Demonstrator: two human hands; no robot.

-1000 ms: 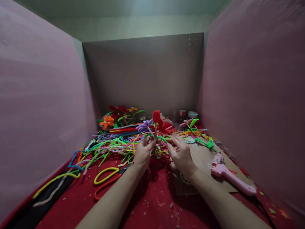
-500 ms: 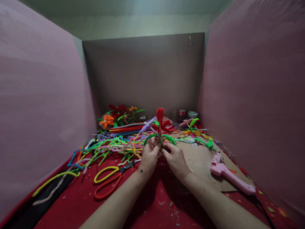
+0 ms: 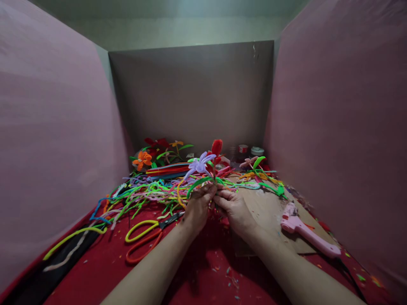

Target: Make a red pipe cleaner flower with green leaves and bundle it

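Observation:
Both hands meet in the middle, closed around the stems of a small pipe-cleaner flower bunch. A lilac flower (image 3: 200,164) leans left and faces me. A red flower (image 3: 216,147) stands upright beside it, above my fingers. Green pipe-cleaner leaves (image 3: 197,184) arch out to the sides just over the hands. My left hand (image 3: 200,205) pinches the stems from the left. From the right, my right hand (image 3: 231,207) has its thumb and fingertips on the same stems. The lower stem ends are mostly hidden by the fingers.
Scissors (image 3: 155,237) with yellow and red handles lie left of my forearm. A pink glue gun (image 3: 308,235) rests on a cardboard sheet (image 3: 263,212) at right. Loose pipe cleaners (image 3: 149,192) are heaped behind. Finished-looking flowers (image 3: 142,161) and jars (image 3: 257,152) stand along the back.
The bunch has turned in my hands: the lilac flower now faces me at left, and the red one has shifted slightly right and up. My right fingers have moved higher on the stems.

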